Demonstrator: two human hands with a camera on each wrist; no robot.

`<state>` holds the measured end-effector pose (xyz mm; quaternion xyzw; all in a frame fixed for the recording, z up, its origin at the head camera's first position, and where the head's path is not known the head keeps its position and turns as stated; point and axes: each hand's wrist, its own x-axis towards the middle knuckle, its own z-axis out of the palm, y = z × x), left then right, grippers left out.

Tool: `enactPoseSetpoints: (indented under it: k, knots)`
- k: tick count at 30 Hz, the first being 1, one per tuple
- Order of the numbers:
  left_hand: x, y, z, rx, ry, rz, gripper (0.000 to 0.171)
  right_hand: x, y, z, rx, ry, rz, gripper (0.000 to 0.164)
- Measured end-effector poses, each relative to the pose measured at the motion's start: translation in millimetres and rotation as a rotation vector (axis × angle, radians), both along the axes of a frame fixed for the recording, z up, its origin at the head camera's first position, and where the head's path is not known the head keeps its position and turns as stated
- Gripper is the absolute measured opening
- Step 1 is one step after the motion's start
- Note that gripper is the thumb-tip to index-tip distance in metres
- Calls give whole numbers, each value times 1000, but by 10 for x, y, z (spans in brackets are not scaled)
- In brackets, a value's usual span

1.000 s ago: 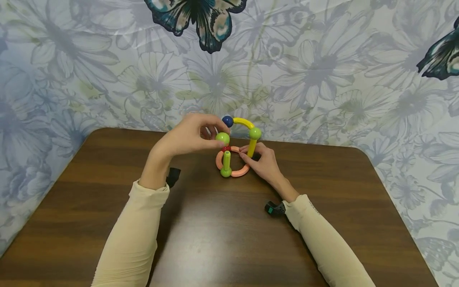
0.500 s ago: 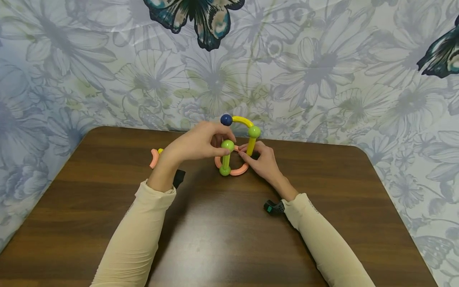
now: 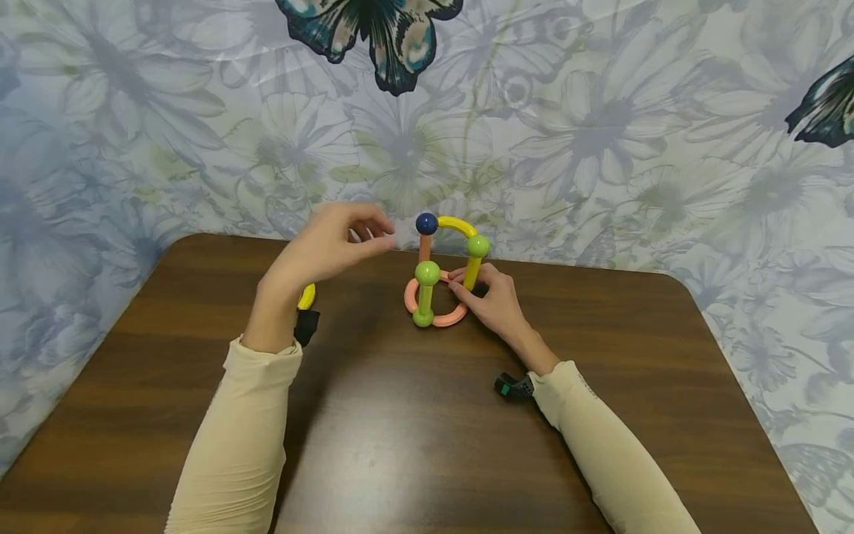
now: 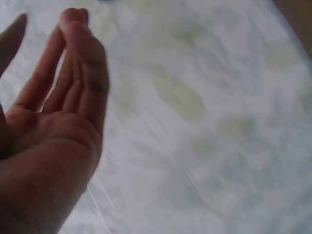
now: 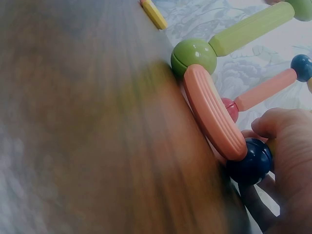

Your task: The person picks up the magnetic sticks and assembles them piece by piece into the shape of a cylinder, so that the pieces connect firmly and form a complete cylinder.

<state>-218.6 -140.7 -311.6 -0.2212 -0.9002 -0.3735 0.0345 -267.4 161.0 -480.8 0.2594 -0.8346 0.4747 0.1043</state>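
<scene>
A ball-and-rod construction toy stands near the table's far edge. Its base is a ring of curved salmon rods (image 3: 450,319). A green rod (image 3: 425,298) rises at the front, with a light green ball (image 3: 428,273) on top. Behind it a salmon rod (image 5: 268,90) carries a dark blue ball (image 3: 427,223), joined by a curved yellow rod (image 3: 457,225) to another green ball (image 3: 477,245). My right hand (image 3: 494,300) holds the foot of the upright yellow rod (image 3: 471,274), by a lower dark blue ball (image 5: 249,162). My left hand (image 3: 333,241) hovers left of the toy, holding nothing.
Behind my left wrist a loose yellow piece (image 3: 307,297) lies partly hidden on the brown table (image 3: 400,445). A yellow rod (image 5: 155,14) shows at the top of the right wrist view. A flowered cloth (image 3: 600,148) hangs beyond the table's far edge.
My left hand lowered the light green ball onto the upright green rod, let it go and drew back up and left. My right hand has stayed at the toy.
</scene>
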Motion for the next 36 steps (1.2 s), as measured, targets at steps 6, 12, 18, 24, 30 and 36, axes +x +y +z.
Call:
enactPoseSetpoints:
  k: [6, 12, 18, 24, 30, 36]
  knots:
    - [122, -486, -87, -96, -73, 191, 18, 10, -10, 4, -3, -4, 3, 9]
    - [183, -839, -271, -219, -128, 305, 20, -7, -29, 13, 2, 2, 14, 11]
    - [105, -1027, -539, -335, -330, 383, 41, 25, -24, 41, -8, -11, 21, 14]
    - [28, -1051, -675, -331, -465, 377, 54, 36, -1, 49, -10, -1, 13, 11]
    - [2, -1116, -726, -347, -482, 411, 49, 32, 11, 46, -15, -9, 12, 8]
    - [8, -1229, -783, -367, -487, 475, 32, 26, -3, 18, -9, 0, 17, 9]
